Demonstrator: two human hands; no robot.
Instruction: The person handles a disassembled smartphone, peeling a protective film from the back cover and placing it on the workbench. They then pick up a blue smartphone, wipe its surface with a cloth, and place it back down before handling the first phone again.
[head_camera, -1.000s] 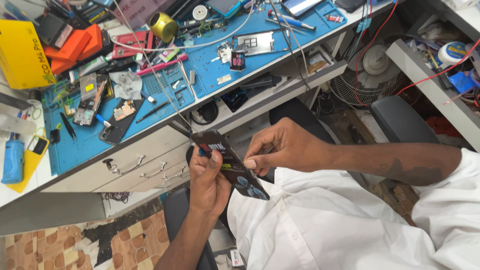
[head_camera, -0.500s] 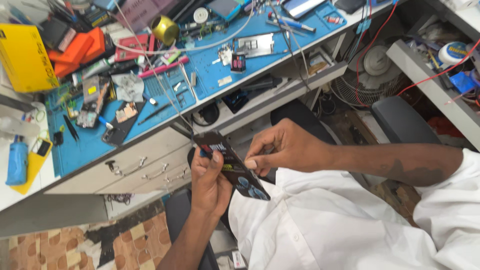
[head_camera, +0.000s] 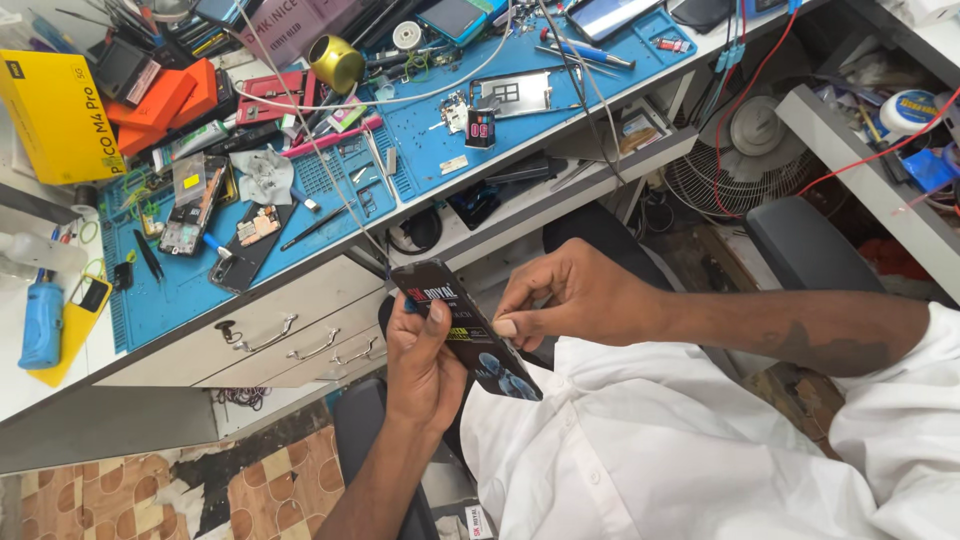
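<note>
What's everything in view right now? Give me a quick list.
flat packet: one, black with print, held over the lap
work mat: one, blue, on the bench, strewn with parts
opened phone: one, dark, left on the mat
box: one, yellow, far left on the bench
bottle: one, blue, left edge
roll of tape: one, gold, top of the mat
drawers: three handles, grey, under the bench
fan: one, white, on the floor at right
left hand: holds the packet
right hand: fingers pinch the packet's edge
</note>
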